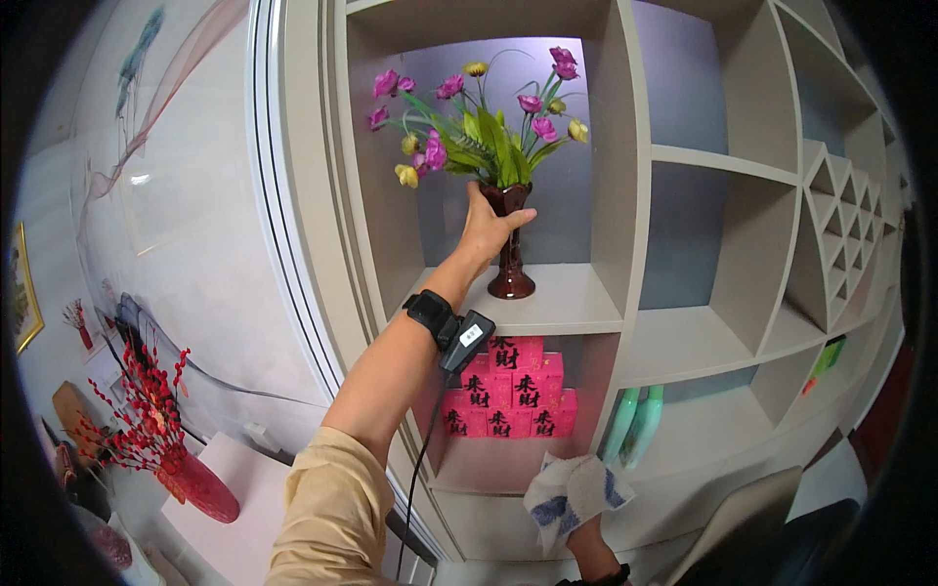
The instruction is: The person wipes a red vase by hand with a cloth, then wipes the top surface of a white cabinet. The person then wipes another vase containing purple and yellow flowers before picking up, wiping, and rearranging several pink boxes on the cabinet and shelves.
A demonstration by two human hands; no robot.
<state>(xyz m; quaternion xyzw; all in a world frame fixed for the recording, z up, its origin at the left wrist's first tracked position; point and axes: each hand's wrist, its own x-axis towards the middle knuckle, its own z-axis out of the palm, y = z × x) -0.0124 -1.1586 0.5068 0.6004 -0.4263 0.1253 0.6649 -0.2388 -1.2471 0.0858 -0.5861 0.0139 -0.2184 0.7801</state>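
Note:
My left hand (486, 225) is wrapped round the upper part of a dark brown glossy vase (511, 278) with a flared rim and a round foot. The vase stands upright on a shelf (572, 308) of the cabinet, or just over it; contact is hard to judge. Artificial flowers (500, 146) with purple and yellow blooms and green leaves fill it. Lower down, my right hand (586, 537) holds a white cloth (572, 496) with blue patches. The cloth covers most of that hand's fingers. A black strap with a small device (467, 340) and cable sits on my left wrist.
Stacked pink boxes (508, 391) with black characters sit in the compartment below. Pale green bottle-like objects (635, 430) stand to their right. A red vase (205, 486) with red-berried branches is on a pale table at left. A chair back (738, 523) rises at lower right.

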